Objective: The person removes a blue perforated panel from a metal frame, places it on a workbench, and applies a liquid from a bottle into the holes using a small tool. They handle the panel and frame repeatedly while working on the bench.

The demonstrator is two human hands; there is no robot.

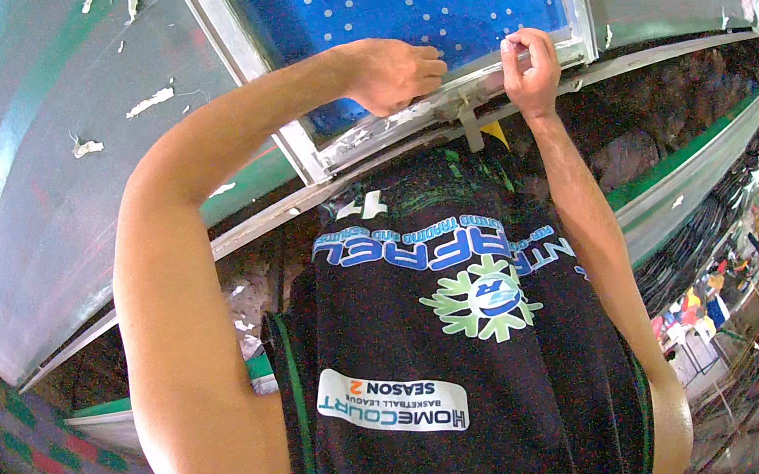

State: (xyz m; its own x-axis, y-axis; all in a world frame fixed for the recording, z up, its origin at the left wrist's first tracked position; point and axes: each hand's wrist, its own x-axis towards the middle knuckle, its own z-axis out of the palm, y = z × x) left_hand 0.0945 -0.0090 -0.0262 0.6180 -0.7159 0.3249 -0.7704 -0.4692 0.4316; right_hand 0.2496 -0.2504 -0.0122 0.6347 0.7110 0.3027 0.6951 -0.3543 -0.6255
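Observation:
A screen-printing style frame (pixel 322 158) with pale, worn metal edges lies in front of me, its blue sheet (pixel 399 0) marked with small white dots. My left hand (pixel 396 73) is closed over the frame's near side, fingers curled down toward the blue sheet. Whatever it may hold is hidden under the fingers. To its right, my right hand (pixel 533 73) is raised above the near right part of the frame, thumb and forefinger pinched together. Anything between those fingertips is too small to make out. A small clamp-like metal piece (pixel 468 115) sits on the frame's near edge between the hands.
The frame rests on a long grey-green table (pixel 134 169) with scraps of white peeled material (pixel 150 103) stuck to it. A pale rail (pixel 662 55) runs along the table's near edge. A heap of coloured cloth-like items (pixel 706 301) lies farther off at the right.

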